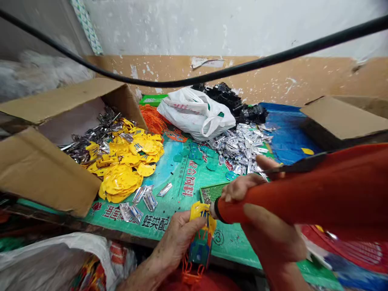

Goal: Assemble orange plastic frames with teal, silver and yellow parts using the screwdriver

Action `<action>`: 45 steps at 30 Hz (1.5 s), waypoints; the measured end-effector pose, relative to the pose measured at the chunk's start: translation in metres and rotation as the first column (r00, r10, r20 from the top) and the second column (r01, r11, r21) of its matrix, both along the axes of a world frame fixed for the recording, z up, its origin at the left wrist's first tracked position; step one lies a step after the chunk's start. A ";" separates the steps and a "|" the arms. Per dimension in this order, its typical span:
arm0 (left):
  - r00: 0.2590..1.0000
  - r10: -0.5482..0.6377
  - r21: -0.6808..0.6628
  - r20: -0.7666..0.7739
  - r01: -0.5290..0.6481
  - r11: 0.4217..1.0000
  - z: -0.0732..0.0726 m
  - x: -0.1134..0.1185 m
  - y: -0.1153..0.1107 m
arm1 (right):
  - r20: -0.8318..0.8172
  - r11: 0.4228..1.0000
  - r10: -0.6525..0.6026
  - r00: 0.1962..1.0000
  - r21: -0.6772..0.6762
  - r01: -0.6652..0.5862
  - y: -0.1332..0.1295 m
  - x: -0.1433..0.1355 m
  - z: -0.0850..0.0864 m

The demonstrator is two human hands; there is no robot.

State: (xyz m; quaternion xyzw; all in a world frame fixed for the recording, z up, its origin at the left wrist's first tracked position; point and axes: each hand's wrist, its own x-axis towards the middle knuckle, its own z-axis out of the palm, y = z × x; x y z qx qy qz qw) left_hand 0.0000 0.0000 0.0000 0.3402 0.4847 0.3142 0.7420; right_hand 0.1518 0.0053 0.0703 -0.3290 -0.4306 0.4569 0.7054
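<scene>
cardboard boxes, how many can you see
2. One box is at the left, open beside the yellow pieces; the other box is at the right edge, beyond the red tool and partly cut off. More may be hidden.

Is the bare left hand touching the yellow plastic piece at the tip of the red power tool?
Touching. The head view shows the bare left hand with its thumb laid over the yellow plastic piece.
</scene>
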 end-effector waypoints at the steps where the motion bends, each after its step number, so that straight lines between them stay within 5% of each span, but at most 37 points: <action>1: 1.000 -0.003 -0.020 0.025 0.004 1.000 0.001 0.001 -0.001 | -0.003 1.000 -0.028 1.000 0.013 0.028 0.000 0.004 0.005; 6: 0.988 0.010 -0.134 0.152 0.011 0.991 0.004 0.004 -0.002 | 0.014 0.973 -0.229 0.973 0.016 0.229 0.011 0.023 0.014; 12: 0.956 0.118 -0.271 0.268 -0.043 0.962 -0.005 0.000 -0.001 | 0.064 0.908 -0.420 0.905 0.034 0.419 0.038 0.042 -0.010; 28: 0.946 0.195 -0.404 0.258 -0.078 0.911 -0.002 0.005 0.001 | 0.206 0.891 -0.450 0.869 0.037 0.452 0.088 0.058 -0.048; 45: 0.964 0.179 -0.345 0.196 -0.103 0.933 -0.001 0.006 0.002 | 0.257 0.864 -0.487 0.835 -0.001 0.504 0.093 0.056 -0.056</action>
